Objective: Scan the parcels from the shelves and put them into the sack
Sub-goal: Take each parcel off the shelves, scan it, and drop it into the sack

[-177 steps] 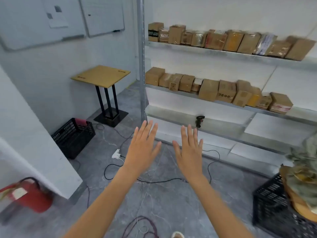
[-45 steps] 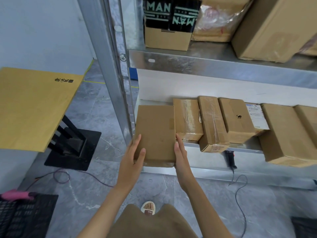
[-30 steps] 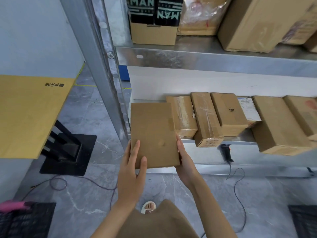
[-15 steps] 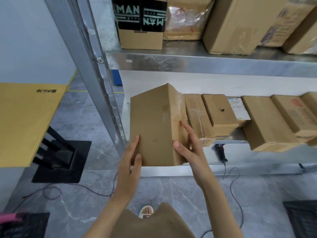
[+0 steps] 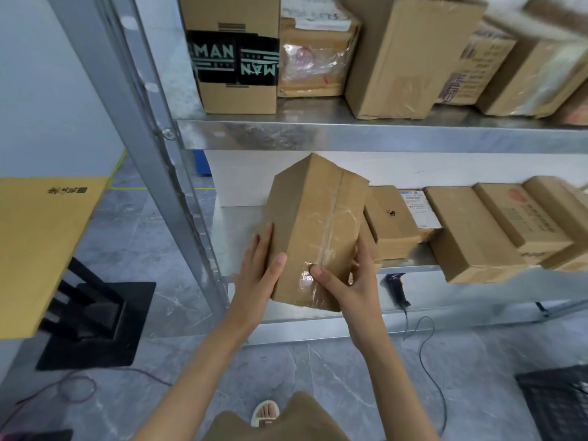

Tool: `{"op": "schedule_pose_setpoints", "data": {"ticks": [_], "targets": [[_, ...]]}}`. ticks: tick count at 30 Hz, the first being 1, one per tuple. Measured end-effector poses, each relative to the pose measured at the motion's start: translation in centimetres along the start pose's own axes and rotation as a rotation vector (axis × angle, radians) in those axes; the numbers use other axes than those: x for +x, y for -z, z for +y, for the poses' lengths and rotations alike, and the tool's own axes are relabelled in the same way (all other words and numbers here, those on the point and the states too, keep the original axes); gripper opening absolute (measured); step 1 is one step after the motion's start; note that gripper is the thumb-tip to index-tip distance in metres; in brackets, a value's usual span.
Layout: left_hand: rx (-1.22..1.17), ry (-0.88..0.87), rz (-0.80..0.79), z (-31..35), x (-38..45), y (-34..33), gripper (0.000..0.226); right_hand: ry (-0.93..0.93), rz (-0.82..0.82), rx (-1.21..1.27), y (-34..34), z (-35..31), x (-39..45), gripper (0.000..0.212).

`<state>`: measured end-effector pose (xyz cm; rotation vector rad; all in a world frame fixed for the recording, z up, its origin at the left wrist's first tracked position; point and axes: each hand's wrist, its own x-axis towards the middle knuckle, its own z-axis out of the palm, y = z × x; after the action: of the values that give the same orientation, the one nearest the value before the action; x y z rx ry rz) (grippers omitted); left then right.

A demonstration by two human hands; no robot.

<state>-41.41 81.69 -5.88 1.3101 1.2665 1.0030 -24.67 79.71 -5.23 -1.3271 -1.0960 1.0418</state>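
Observation:
I hold a plain brown cardboard parcel (image 5: pixel 313 227) in front of the middle shelf (image 5: pixel 410 264), tilted so a taped seam faces me. My left hand (image 5: pixel 259 272) grips its left side, thumb on the front face. My right hand (image 5: pixel 346 281) grips its lower right side, thumb on the tape. A black handheld scanner (image 5: pixel 397 289) on a cable lies on the lowest shelf, just right of my right hand. Several more parcels (image 5: pixel 471 233) lie on the middle shelf to the right. No sack is in view.
The upper shelf (image 5: pixel 381 135) carries several boxes, one with black "MAN" labels (image 5: pixel 235 60). A steel upright (image 5: pixel 143 122) stands left of the parcel. A yellow table (image 5: pixel 41 243) on a black stand is at left. A black crate (image 5: pixel 560 405) sits at lower right; cables cross the floor.
The parcel has come off the middle shelf and been turned in my hands, so its taped face now shows. Both hands shifted their grip round it.

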Motion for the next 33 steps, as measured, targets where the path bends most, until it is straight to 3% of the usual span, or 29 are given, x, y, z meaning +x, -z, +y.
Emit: {"op": "schedule_pose_setpoints", "data": {"ticks": [5, 7, 10, 13, 16, 19, 22, 25, 28, 30, 33], "targets": [[-0.202, 0.019, 0.044, -0.1, 0.3, -0.1, 0.048, 0.044, 0.014, 0.007, -0.4, -0.3, -0.3, 0.062], [-0.213, 0.022, 0.095, -0.5, 0.2, 0.0, 0.051, 0.055, 0.0, -0.013, -0.6, -1.0, -0.2, 0.042], [-0.239, 0.021, 0.145, -0.8, 0.1, 0.5, 0.053, 0.079, -0.066, -0.03, 0.3, -1.7, 0.1, 0.034], [-0.294, 0.018, 0.148, -1.0, 0.1, 0.5, 0.048, 0.051, -0.132, -0.051, 1.9, -1.6, 0.5, 0.045], [-0.226, -0.023, 0.127, -1.1, 0.0, 0.2, 0.053, -0.068, -0.183, -0.139, 2.8, -1.7, 0.7, 0.08], [-0.179, 0.001, 0.073, -1.5, 0.2, -0.2, 0.052, -0.074, -0.154, -0.235, 2.9, -1.5, 0.6, 0.099], [-0.148, 0.064, 0.017, -1.6, 0.6, -0.5, 0.039, 0.012, -0.061, -0.361, 2.6, -1.0, 0.0, 0.098], [-0.186, 0.142, -0.089, -1.4, 1.2, -0.6, 0.085, 0.158, 0.037, -0.495, 2.1, -0.7, -0.8, 0.093], [-0.37, 0.252, -0.154, -1.4, 1.1, -1.3, 0.09, 0.289, 0.111, -0.565, 2.1, -1.2, -1.3, 0.102], [-0.459, 0.323, -0.148, -1.9, 0.9, -1.7, 0.088, 0.275, 0.129, -0.509, 2.5, -1.9, -1.2, 0.104], [-0.566, 0.428, -0.153, -2.5, 0.8, -2.5, 0.078, 0.139, 0.055, -0.322, 3.3, -2.4, -1.3, 0.086]]}}
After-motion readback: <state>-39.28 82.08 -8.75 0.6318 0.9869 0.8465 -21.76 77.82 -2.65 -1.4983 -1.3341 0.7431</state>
